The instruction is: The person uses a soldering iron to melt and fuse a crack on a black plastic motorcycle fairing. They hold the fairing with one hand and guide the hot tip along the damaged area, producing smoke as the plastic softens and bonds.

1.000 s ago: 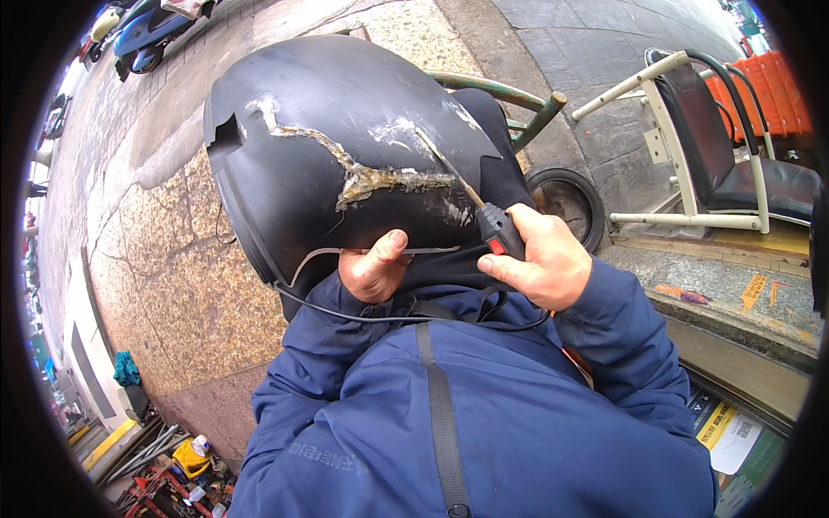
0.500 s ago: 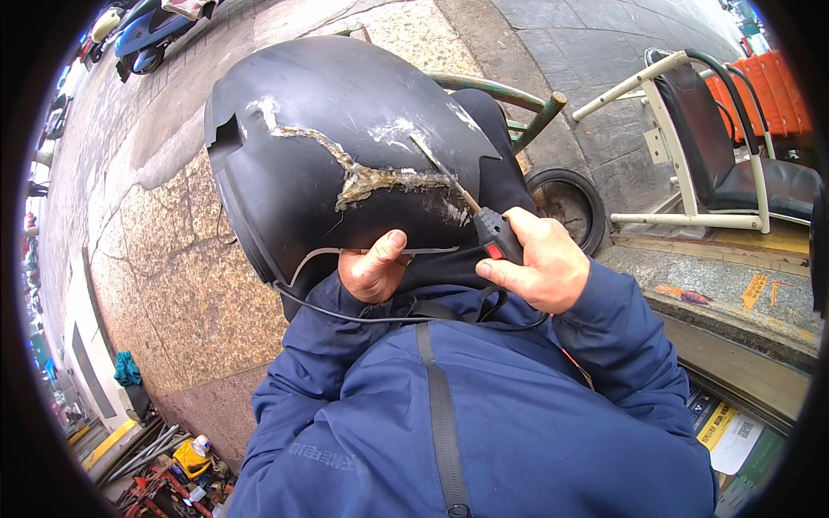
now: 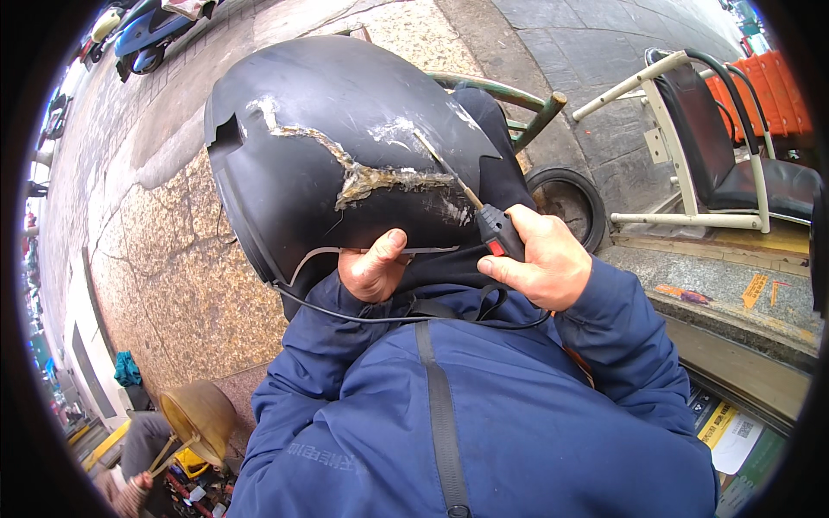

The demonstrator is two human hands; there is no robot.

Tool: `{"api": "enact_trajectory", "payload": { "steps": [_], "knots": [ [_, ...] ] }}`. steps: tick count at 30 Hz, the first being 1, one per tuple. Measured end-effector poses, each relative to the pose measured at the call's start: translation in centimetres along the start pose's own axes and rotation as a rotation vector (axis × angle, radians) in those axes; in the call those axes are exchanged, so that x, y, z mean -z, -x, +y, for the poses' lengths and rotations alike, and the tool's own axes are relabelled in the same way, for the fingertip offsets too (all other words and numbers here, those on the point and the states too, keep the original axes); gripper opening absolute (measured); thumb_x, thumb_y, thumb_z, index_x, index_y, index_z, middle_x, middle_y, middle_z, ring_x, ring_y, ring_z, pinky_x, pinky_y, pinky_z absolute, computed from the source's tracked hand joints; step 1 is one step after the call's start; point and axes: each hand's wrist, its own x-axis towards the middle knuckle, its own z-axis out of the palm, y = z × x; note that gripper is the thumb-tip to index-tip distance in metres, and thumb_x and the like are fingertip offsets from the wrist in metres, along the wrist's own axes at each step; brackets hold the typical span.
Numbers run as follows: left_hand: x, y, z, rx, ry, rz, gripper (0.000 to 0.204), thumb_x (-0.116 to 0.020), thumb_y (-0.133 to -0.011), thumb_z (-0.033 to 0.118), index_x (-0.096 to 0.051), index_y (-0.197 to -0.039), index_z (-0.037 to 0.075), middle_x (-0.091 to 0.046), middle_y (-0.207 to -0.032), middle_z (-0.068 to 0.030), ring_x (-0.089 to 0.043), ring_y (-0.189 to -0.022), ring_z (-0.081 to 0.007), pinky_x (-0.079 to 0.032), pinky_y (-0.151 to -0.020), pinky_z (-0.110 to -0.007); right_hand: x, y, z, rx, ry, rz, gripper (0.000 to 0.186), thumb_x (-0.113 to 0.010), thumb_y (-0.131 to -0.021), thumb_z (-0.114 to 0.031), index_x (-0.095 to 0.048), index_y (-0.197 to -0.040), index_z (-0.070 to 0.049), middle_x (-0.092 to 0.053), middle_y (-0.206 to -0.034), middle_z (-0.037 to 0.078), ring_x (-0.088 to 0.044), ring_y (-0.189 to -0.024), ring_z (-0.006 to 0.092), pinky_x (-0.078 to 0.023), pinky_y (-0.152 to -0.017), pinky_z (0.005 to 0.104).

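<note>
A curved black plastic vehicle panel (image 3: 294, 86) rests across my lap, with a rough, yellow-brown melted seam branching over it and whitish scuffs around. At its lower edge my left hand (image 3: 373, 266) grips the panel, thumb on the outer face and the other fingers hidden beneath. My right hand (image 3: 551, 262) is closed round the black handle of a soldering iron (image 3: 501, 233) with a red switch. Its long metal shaft slants up and left over the seam's right end, tip near a white scuff; contact I cannot tell. A black cable passes below my hands.
A chair (image 3: 725, 164) with a pale frame stands at right, by a tyre (image 3: 566, 207) and a green wooden bar (image 3: 544, 112). At lower left a person's hand (image 3: 129, 492) is near a tan bucket-like thing (image 3: 203, 423), above piled tools. Scooters (image 3: 151, 39) stand far left.
A person with the tan bucket-like thing has come into view at lower left. My right hand and the soldering iron have shifted very slightly right; the panel and my left hand stay put.
</note>
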Motion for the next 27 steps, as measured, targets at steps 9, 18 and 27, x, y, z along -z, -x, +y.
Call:
{"api": "enact_trajectory", "payload": {
  "steps": [9, 18, 27],
  "knots": [
    [-0.12, -0.04, -0.04, 0.002, -0.003, 0.013, 0.051, -0.063, -0.094, 0.009, -0.049, -0.142, 0.0, -0.059, -0.136, -0.02, -0.059, -0.125, -0.0373, -0.046, -0.11, -0.054, 0.13, -0.03, -0.05, 0.006, 0.004, 0.029, 0.039, -0.081, -0.082, -0.025, -0.056, -0.092, 0.002, -0.064, -0.074, 0.024, -0.066, -0.07, 0.0418, -0.05, -0.063, 0.0457],
    [0.16, 0.05, -0.13, 0.009, -0.001, -0.01, 0.051, -0.061, -0.094, 0.008, -0.048, -0.142, 0.001, -0.059, -0.137, -0.0196, -0.058, -0.126, -0.0367, -0.045, -0.11, -0.054, -0.09, 0.22, -0.57, -0.004, -0.004, -0.025, 0.036, -0.082, -0.083, -0.024, -0.056, -0.091, 0.0, -0.061, -0.071, 0.017, -0.06, -0.064, 0.0303, -0.048, -0.061, 0.0405],
    [-0.03, 0.07, -0.1, 0.022, 0.001, 0.002, 0.051, -0.062, -0.093, 0.008, -0.049, -0.142, 0.001, -0.059, -0.138, -0.0194, -0.058, -0.127, -0.0364, -0.045, -0.11, -0.054, 0.15, -0.09, -0.13, 0.008, 0.009, 0.013, 0.039, -0.081, -0.083, -0.025, -0.055, -0.091, 0.003, -0.063, -0.074, 0.025, -0.065, -0.07, 0.0432, -0.05, -0.062, 0.046]
  ]
}}
